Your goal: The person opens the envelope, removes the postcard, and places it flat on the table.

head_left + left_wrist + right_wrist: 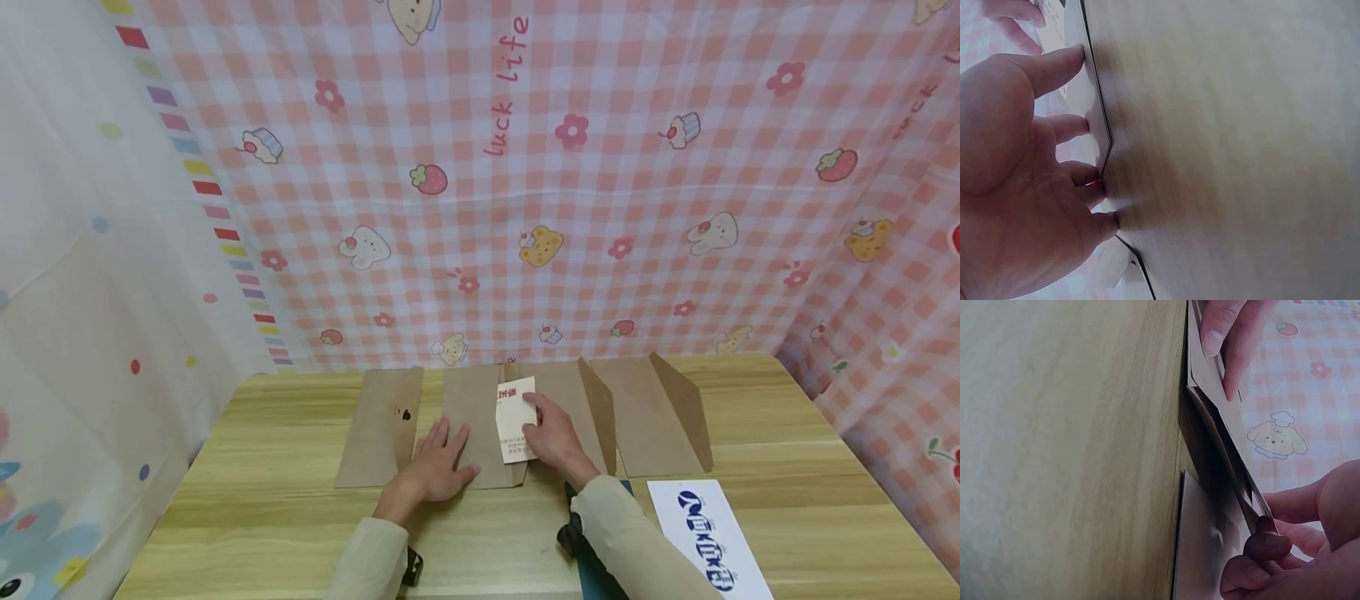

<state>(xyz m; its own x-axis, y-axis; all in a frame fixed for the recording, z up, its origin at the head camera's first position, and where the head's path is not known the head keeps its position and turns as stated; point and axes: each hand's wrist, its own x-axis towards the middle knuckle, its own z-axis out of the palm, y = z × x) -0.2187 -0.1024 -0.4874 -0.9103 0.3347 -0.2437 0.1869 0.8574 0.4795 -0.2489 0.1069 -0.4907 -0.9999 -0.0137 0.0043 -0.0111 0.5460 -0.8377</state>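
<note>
Several brown paper envelopes lie in a row on the table. On the second envelope from the left [468, 417] rests my left hand [433, 468], its fingers spread; the left wrist view shows its fingertips [1075, 55] along the envelope's edge. My right hand [557, 433] pinches a cream card [513, 429] with red print at that envelope's right side. In the right wrist view, the right hand's fingers [1269, 544] grip at the lifted edge, and the envelope [1210, 378] tilts up off the table there. The card overlaps the envelope's flap side in the head view.
The leftmost envelope [375, 429] has a small dark mark near its flap. Two more envelopes, including the rightmost one [637, 421], lie to the right. A white sheet with blue lettering [675, 500] and a dark teal item [590, 575] are near the right forearm.
</note>
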